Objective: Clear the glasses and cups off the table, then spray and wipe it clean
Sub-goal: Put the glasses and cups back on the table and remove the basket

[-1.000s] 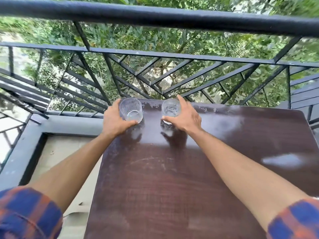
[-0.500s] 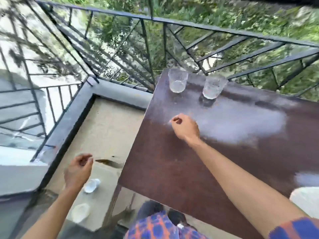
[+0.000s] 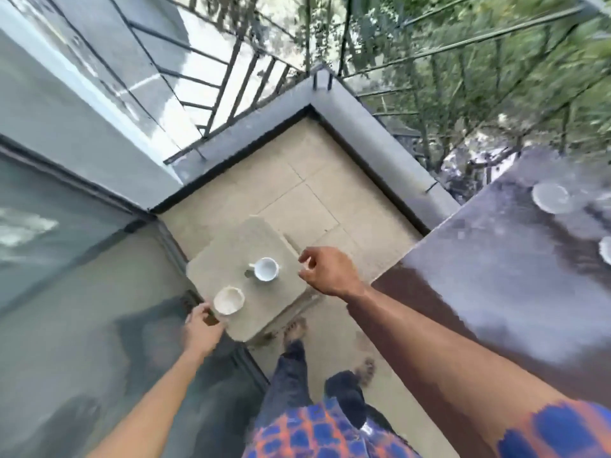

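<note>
Two clear glasses (image 3: pixel 550 198) (image 3: pixel 606 249) stand on the brown table (image 3: pixel 496 276) at the right edge of view, both blurred. Left of the table, a low beige stand (image 3: pixel 244 246) on the balcony floor carries a white mug (image 3: pixel 266 278) and a cream cup (image 3: pixel 228 300). My left hand (image 3: pixel 201 328) is beside the cream cup, fingertips close to its near side, not wrapped around it. My right hand (image 3: pixel 327 272) hovers just right of the white mug, fingers loosely curled and apart, holding nothing.
A glass door (image 3: pixel 66 259) runs along the left. A grey ledge (image 3: pixel 380 133) with black railing (image 3: pixel 231 77) borders the tiled floor. My legs and bare feet (image 3: pixel 294 328) stand between the stand and the table.
The view has swung left and down from the table to the low stand. Both hands left the glasses on the table; the left dropped beside the cream cup, the right moved over by the mug.
</note>
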The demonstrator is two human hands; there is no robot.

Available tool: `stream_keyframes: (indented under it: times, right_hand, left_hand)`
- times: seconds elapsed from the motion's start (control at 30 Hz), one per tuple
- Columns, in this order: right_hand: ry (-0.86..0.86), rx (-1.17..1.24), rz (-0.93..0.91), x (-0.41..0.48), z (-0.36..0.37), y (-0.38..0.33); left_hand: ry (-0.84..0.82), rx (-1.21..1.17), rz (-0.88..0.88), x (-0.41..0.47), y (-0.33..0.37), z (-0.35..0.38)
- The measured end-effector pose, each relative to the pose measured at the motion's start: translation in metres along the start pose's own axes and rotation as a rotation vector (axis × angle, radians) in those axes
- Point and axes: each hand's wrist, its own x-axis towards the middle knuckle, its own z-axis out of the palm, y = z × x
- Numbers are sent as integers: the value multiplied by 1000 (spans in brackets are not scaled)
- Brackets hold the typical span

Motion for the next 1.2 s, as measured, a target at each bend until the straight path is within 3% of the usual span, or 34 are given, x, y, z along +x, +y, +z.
stream_keyframes:
  times: [0.2,0.5,0.67,0.93,1.07,1.2]
  right_hand:
    - [-125,-93,-76,70,68,-34]
    - [-155,-164,6,132,151,-17]
    - [-119,-80,53,141,170,-9]
    - [-20,0,113,126,138,-21]
    - [68,48,122,96,84,-32]
    - [180,94,120,57,14,-30]
  left_hand:
    - [-36,90,43,6,40,3]
    - [-98,112,141,50,32,41]
    - [-7,131,230,50,17,50]
    - [62,7,316,35,43,18]
    - [61,-30,366,11,89,-8]
    - [39,-37,541,-20,149,-17]
